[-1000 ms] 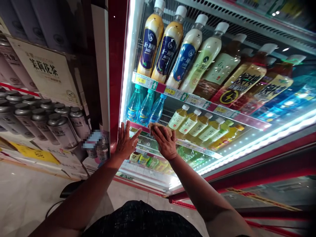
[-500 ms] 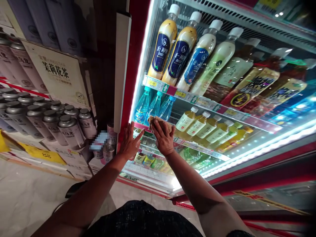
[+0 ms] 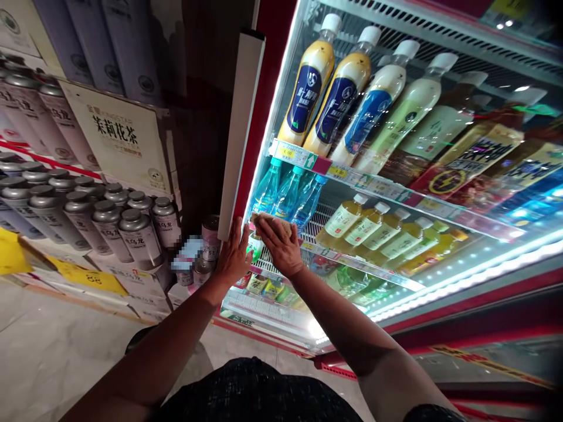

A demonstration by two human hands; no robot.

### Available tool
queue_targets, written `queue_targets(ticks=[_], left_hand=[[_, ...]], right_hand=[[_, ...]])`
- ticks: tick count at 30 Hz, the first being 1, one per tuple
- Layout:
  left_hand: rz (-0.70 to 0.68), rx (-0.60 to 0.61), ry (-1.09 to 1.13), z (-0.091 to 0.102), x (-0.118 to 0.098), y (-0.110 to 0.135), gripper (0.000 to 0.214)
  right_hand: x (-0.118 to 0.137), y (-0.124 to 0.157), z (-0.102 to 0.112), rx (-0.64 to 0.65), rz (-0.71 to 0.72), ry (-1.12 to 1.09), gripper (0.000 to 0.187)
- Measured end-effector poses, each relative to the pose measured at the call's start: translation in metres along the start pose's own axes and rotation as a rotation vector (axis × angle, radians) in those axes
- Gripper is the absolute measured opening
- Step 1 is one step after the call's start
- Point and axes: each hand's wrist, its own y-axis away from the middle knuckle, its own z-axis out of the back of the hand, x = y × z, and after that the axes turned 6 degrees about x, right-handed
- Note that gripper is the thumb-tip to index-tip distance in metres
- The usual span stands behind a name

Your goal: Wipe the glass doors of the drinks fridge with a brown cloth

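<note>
My right hand [image 3: 285,251] presses a folded brown cloth [image 3: 280,220] against the glass front of a lit drinks fridge, its fingers spread over the cloth. Behind the cloth stand blue-capped bottles of clear blue drink [image 3: 287,190], their lower parts partly hidden. Close by on the left, my left hand [image 3: 234,258] lies with fingers stretched against the red fridge frame [image 3: 255,170] and the edge of the glass. Nothing is held in it.
Large milk tea bottles [image 3: 308,88] fill the upper shelf, with small yellow-green bottles [image 3: 343,223] below. Silver-topped cans [image 3: 136,234] and a cream carton [image 3: 118,135] stand left. The light handle strip [image 3: 241,129] runs along the frame. Tiled floor [image 3: 39,351] shows below.
My right hand and the cloth have slid left across the glass, closer to my left hand. My left hand stays at the frame. The view has shifted slightly.
</note>
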Motion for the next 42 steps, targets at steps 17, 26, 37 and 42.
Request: queue_targets(ticks=[17,26,37,42], left_hand=[[-0.029,0.100,-0.132,0.004,0.010,0.012,0.090],[0.023,0.174,-0.113,-0.005,0.023,0.026,0.072],[0.126,0.220,-0.012,-0.016,0.034,0.040,0.075],[0.125,0.152,0.025,-0.020,0.035,0.045,0.075]], right_hand=[[0.014,-0.065,-0.002,-0.030,-0.012,0.024,0.055],[0.035,-0.045,-0.017,0.094,0.076,-0.055,0.054],[0.052,-0.032,-0.036,0.147,0.068,-0.148,0.049],[0.049,-0.038,-0.035,0.069,-0.047,-0.118,0.051]])
